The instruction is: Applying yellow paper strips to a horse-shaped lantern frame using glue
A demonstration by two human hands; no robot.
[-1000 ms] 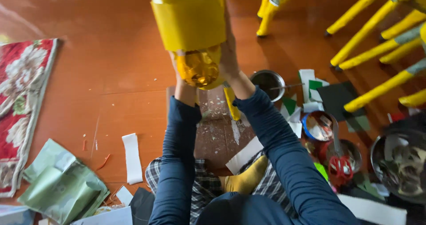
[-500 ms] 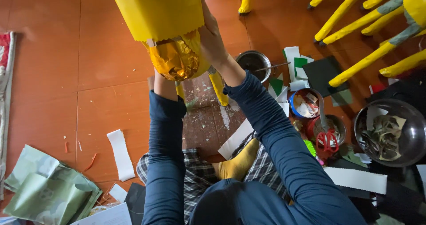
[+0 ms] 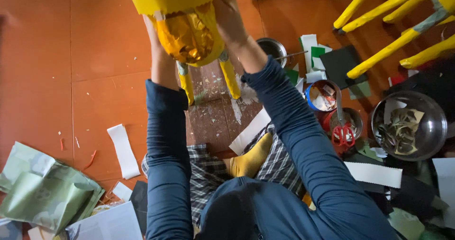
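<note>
The person sits on the orange floor (image 3: 95,55) and holds up a yellow paper figure (image 3: 182,17) with both arms raised. The right hand (image 3: 227,15) grasps the figure's right flank, fingers pressed flat against the yellow paper. The left hand (image 3: 150,27) is mostly hidden behind the figure's gold foil underside (image 3: 187,36), so I cannot tell how its grip is set, only that it is against the left side. The figure hangs far and centre, its two yellow legs (image 3: 208,79) dangling toward a worn brown board (image 3: 213,112).

The likely trouble is a crushed or torn shell: the paper looks thin, and a squeeze from the right hand could dent it. A slip would drop the figure onto the small steel bowl (image 3: 271,46) just right of it.

Room is lopsided. The left of the floor is open apart from a white paper strip (image 3: 123,151) and folded green paper (image 3: 45,192) (near left corner). The right is crowded: red scissors (image 3: 343,135), a large steel bowl of scraps (image 3: 410,124) and another yellow figure's legs (image 3: 393,22).
</note>
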